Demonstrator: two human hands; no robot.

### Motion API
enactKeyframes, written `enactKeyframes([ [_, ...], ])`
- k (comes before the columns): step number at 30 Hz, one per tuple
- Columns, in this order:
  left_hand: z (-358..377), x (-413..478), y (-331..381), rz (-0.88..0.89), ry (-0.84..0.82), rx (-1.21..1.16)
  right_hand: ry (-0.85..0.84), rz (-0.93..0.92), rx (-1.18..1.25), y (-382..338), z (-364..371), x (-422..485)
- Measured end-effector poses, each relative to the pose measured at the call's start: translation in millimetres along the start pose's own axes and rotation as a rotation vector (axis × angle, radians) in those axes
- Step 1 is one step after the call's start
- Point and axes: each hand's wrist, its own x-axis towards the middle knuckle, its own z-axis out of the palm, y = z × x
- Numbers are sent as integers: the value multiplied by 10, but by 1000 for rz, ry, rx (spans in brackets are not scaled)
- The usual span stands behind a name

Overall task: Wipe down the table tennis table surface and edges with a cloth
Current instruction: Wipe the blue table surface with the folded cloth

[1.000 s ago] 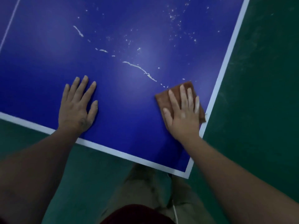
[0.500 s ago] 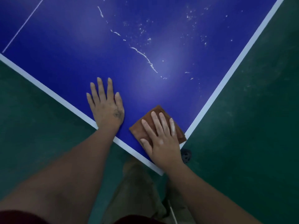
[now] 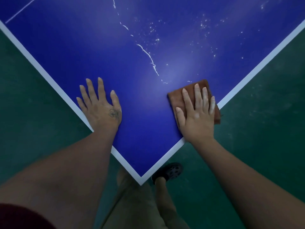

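Note:
A corner of the blue table tennis table (image 3: pixel 142 123) with its white border points toward me. My right hand (image 3: pixel 197 114) lies flat with straight fingers on a folded brown cloth (image 3: pixel 177 99), pressing it down by the right edge; part of the cloth hangs past the white line. My left hand (image 3: pixel 100 104) rests flat, fingers spread, on the blue top next to the left edge. A thin white streak (image 3: pixel 149 57) and scattered white specks (image 3: pixel 204 26) mark the surface beyond the cloth.
Green floor (image 3: pixel 264 129) surrounds the corner on both sides. Below the corner I see my beige shorts (image 3: pixel 132 207) and a dark perforated shoe (image 3: pixel 171 171) on the floor. A thin white line (image 3: pixel 21 11) crosses the top at the far left.
The view has turned so the table corner now points at me. My right hand slid the cloth toward the corner, then back up along the right edge. My left hand stayed flat on the top.

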Motion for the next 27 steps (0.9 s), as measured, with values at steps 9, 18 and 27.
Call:
enactKeyframes([
  [9, 7, -4, 4, 8, 43, -54, -98, -351, 97, -378, 75, -231],
  [18, 27, -13, 3, 18, 102, -52, -81, -260, -59, 568, -123, 644],
  [27, 14, -2, -8, 32, 137, -91, -169, -465, 91, -624, 97, 166],
])
